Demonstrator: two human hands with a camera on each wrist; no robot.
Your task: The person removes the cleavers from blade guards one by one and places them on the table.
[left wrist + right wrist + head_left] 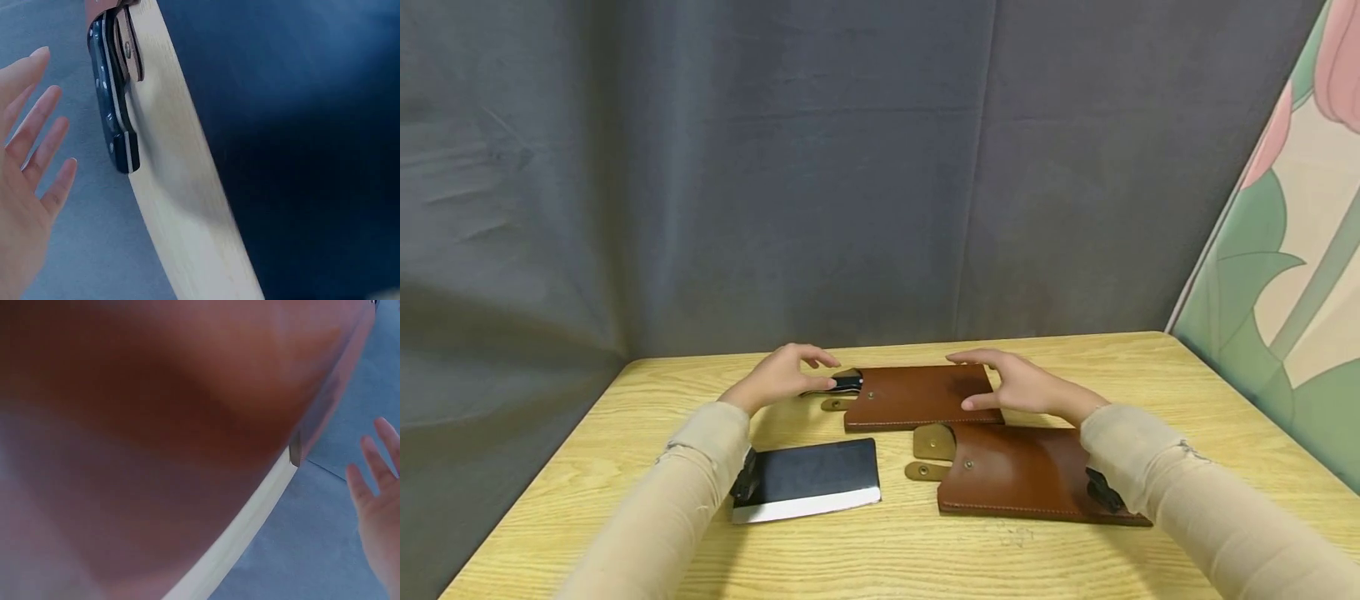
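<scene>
In the middle of the head view, a black-handled knife point(847, 383) sits sheathed in the farther brown leather sheath point(925, 396) on the yellow wooden table point(925, 550), only its handle poking out at the left. That one looks done. The left hand point(782, 377) hovers by the handle with fingers spread, holding nothing; the right hand point(1026, 385) rests open-fingered at the sheath's right end. Lower in the frame, a bare steel cleaver point(808, 481) lies beside the nearer, seemingly empty brown leather sheath point(1037, 479), apparently not yet sheathed.
</scene>
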